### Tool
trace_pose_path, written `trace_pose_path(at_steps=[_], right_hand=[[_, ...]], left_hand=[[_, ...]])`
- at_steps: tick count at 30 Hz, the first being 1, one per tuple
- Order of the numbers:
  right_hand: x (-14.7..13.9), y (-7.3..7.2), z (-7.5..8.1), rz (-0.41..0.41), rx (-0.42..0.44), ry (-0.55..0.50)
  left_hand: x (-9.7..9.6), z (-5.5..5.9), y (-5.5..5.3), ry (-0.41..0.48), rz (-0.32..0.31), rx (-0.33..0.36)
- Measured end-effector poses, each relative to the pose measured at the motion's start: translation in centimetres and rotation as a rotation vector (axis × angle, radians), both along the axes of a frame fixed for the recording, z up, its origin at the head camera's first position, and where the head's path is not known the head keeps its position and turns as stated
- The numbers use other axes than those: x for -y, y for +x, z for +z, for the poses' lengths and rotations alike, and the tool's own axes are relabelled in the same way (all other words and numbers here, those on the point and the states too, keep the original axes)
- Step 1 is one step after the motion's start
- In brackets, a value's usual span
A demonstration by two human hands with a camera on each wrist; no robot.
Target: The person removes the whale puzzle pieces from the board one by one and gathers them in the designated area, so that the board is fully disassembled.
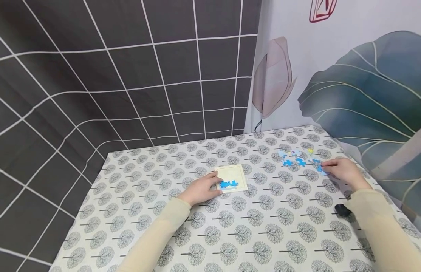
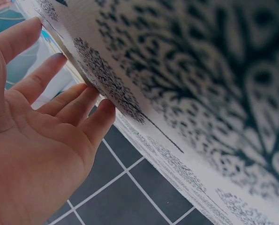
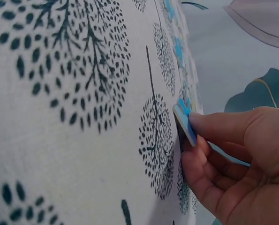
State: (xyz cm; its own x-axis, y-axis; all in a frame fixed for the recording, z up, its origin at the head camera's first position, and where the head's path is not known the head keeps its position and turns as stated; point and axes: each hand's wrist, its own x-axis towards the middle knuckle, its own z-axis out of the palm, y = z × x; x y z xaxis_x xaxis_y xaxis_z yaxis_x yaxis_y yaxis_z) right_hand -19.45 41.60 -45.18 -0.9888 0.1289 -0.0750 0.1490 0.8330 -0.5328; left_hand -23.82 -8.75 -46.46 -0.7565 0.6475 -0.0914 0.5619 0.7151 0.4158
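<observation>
My left hand (image 1: 203, 188) rests at the left side of a shallow cream puzzle tray (image 1: 232, 172), its fingers loosely extended over the edge. Blue jigsaw pieces (image 1: 229, 184), joined together, lie along the tray's lower part. On the right of the table, my right hand (image 1: 345, 172) pinches a blue puzzle piece (image 3: 185, 123) between thumb and fingers. In the right wrist view that piece is tilted, with one edge close to the cloth. Seen from the left wrist, the palm of the left hand (image 2: 45, 136) faces the camera and its fingertips touch the tray's edge.
Several loose puzzle pieces (image 1: 300, 162), mostly blue, lie scattered just beyond the right hand, with a yellow one (image 1: 310, 150) at the back. A small black object (image 1: 342, 210) sits by the right wrist. The tree-print tablecloth (image 1: 258, 226) meets a dark grid curtain (image 1: 176, 94) behind.
</observation>
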Motion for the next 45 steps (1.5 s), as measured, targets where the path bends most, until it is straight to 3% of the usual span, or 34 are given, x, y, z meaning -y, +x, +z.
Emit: trace_pose_path(at_steps=[17,36,45], right_hand=[[0.0,0.3,-0.3,-0.055,0.048,0.03],[-0.7,0.4,-0.7,-0.004,0.012,0.013],[0.6,0.3,0.2,0.003,-0.001,0.017]], left_hand=[[-0.1,-0.3,0.2,0.004,-0.007,0.007],[0.2,-0.3,0.3,0.013,0.008,0.023],[0.2,-0.1,0.0,0.017,-0.003,0.016]])
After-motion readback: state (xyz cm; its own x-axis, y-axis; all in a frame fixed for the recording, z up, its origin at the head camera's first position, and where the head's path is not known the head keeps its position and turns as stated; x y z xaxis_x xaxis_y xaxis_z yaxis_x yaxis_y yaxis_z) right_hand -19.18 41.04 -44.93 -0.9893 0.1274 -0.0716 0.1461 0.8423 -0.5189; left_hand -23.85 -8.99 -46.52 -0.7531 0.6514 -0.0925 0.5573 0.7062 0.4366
